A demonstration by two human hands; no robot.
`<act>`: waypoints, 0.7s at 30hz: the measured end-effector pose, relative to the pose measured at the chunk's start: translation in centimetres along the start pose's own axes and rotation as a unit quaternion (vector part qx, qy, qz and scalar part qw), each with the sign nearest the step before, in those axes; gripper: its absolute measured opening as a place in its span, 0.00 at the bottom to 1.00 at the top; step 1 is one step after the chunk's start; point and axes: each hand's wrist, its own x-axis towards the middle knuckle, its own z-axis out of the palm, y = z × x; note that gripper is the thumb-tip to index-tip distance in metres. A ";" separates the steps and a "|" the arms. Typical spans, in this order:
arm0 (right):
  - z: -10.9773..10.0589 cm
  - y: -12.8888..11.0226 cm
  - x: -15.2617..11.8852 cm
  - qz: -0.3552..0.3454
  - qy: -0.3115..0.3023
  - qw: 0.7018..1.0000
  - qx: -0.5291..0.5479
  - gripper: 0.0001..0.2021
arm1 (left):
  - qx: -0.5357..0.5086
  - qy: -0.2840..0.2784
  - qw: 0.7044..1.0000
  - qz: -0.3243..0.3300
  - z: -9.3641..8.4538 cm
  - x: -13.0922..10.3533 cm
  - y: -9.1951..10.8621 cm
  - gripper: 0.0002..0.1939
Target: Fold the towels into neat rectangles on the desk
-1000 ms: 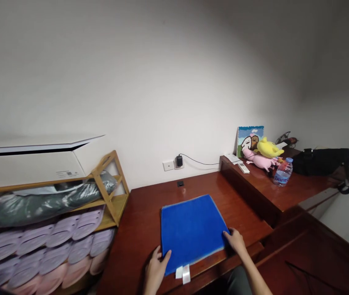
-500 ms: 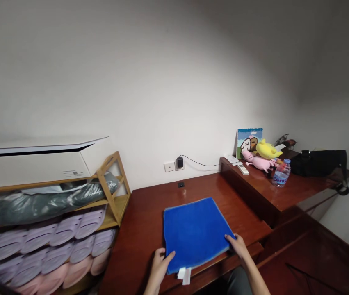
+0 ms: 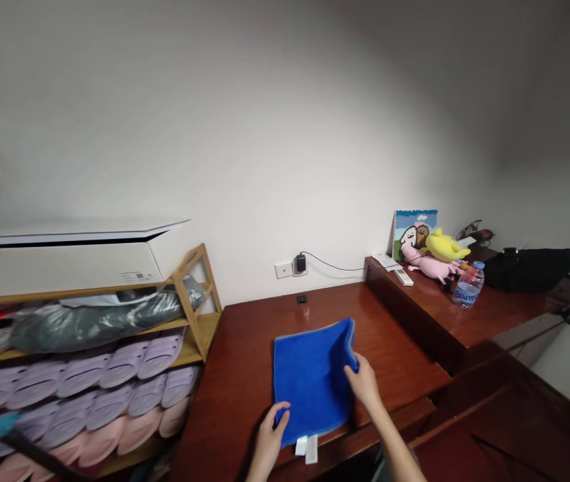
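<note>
A blue cloth [image 3: 307,385] with a thin grey border lies on the reddish-brown desk [image 3: 229,375]. White labels [image 3: 311,450] stick out from its near edge. My right hand [image 3: 364,381] grips the right side, thumb on the near face, and that side is lifted and bent inward. At the near left corner, my left hand [image 3: 273,426] has its thumb and fingers curled round the cloth's edge. The left and middle parts of the cloth stay flat on the desk.
A raised desk section [image 3: 445,321] on the right holds a water bottle [image 3: 469,286], plush toys [image 3: 435,264], a remote [image 3: 404,276] and a black bag [image 3: 533,269]. On the left, a wooden rack [image 3: 199,301] bears several purple slippers [image 3: 124,365] and a white box [image 3: 78,264].
My right hand has moved up and inward, raising the cloth's right side, which lay flat before. My left hand stays at the near left corner. The view has shifted slightly left.
</note>
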 end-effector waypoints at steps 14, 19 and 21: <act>12.2 0.1 -9.8 -0.238 -0.187 0.919 -0.251 0.44 | -0.064 0.025 0.996 -0.056 0.5 0.2 0.3 0.27; 9.3 0.5 -10.0 -0.290 -0.221 0.906 -0.215 0.41 | -0.036 0.065 0.997 -0.027 0.8 0.1 0.6 0.29; 7.8 0.6 -10.1 -0.310 -0.225 0.904 -0.189 0.43 | -0.078 0.077 0.993 -0.037 0.9 0.1 0.7 0.31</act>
